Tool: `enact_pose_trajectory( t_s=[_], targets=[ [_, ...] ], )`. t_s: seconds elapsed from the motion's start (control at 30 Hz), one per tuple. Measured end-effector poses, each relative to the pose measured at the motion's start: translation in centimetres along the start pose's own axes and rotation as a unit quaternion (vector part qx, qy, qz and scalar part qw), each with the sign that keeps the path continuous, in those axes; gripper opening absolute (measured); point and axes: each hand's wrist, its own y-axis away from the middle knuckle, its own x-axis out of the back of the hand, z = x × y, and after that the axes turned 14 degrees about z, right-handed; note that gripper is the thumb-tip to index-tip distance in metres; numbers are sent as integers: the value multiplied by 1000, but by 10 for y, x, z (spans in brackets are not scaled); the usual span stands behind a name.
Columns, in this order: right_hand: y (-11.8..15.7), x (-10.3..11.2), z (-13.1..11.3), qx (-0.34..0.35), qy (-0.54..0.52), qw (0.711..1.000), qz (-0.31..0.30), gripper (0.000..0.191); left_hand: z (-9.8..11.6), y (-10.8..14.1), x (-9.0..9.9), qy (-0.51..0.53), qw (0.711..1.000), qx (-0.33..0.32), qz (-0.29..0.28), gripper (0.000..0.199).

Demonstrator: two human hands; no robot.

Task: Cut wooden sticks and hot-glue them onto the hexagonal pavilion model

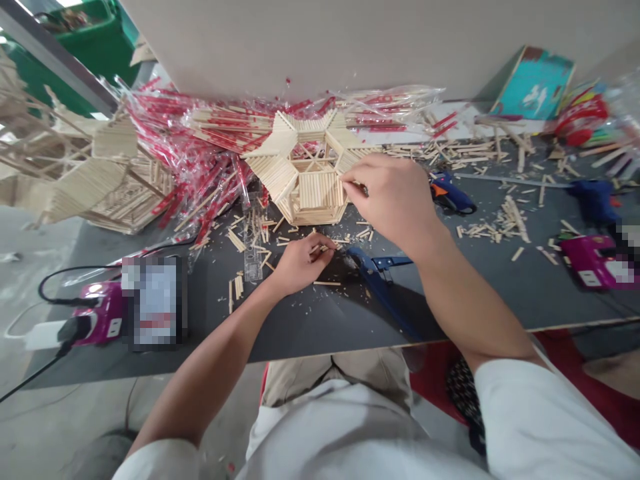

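Stick model [316, 190] stands on the table [320, 323], my right hand [393, 193] pinched at its right edge, my left hand [301, 263] curled in front; I can't tell what either holds.

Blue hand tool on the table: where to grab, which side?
Probably the blue hand tool's long handle, from the near side of the table: it slants toward that edge, while the hinged end lies farther in, nearer the left hand.

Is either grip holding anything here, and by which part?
Cannot be told: the right grip is at the right side of the stick model, the left grip curls in front; anything inside is hidden.
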Motion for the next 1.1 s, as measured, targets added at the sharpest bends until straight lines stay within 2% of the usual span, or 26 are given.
enact_pose_trajectory(
  t_s=[0.17,0.3,0.53,0.73,0.97,1.1],
  targets=[
    [1,-6,-3,11,29,999,33,28,-2,-1,-1,5,1000,2,3,15],
    [-2,-5,0,1,40,999,29,25,-5,0,-2,13,1000,-1,7,15],
    [-8,2,9,-12,-26,998,48,17,-6,1,-2,23,1000,-10,12,14],
    [-5,6,9,25,-34,999,-3,17,-6,0,-3,28,1000,-4,7,14],
    [0,0,-4,-10,24,1000,-17,28,-7,0,-2,-19,1000,-5,-5,17],
    [0,-4,-7,-24,31,999,-7,27,-7,1,-2,-4,1000,-3,-4,16]
  ],
)
